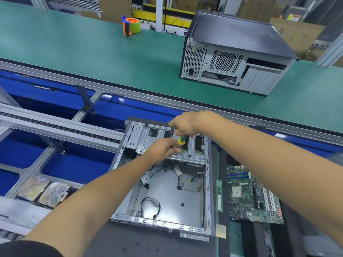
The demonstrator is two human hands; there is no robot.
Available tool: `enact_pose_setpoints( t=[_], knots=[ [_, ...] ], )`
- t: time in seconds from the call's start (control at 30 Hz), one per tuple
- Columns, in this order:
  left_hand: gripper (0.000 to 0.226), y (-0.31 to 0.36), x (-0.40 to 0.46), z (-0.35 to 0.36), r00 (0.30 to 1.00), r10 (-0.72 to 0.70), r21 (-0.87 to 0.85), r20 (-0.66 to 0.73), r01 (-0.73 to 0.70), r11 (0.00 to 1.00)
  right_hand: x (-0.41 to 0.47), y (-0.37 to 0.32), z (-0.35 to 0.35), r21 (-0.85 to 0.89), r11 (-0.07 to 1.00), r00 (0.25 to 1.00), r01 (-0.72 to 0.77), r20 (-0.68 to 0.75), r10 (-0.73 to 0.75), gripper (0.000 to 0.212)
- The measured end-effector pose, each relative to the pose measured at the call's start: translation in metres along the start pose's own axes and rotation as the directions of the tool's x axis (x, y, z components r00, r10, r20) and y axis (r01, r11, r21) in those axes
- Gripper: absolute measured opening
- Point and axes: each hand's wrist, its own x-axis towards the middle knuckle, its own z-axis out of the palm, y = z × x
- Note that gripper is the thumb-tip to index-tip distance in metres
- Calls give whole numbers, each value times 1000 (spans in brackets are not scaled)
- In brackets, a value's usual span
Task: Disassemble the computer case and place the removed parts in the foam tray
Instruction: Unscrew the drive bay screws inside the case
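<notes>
An open grey computer case [167,199] lies flat in front of me, its floor bare except for loose black cables. At its far end sits a metal drive cage [148,140]. My right hand [182,125] grips a yellow-and-green screwdriver [181,140] upright over the cage. My left hand [163,148] pinches the screwdriver's lower end against the cage; the tip is hidden by my fingers. A green motherboard [254,197] lies on the dark foam tray [222,167] to the right of the case, with a RAM stick [219,195] beside it.
A second computer case [235,56] stands on the green belt [92,52] at the back right. An orange-and-green tape dispenser [131,26] stands further back. Aluminium conveyor rails [55,127] over blue bins run on the left. Silver hard drives [44,191] lie at lower left.
</notes>
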Motion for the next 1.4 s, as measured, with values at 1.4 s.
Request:
enact_pose_setpoints(
  t=[1.4],
  knots=[
    [38, 1, 2, -6, 993, -90, -101, -77, 82, 991, 3, 6, 18, -171, 954, 934, 244, -224, -279, 13]
  ],
)
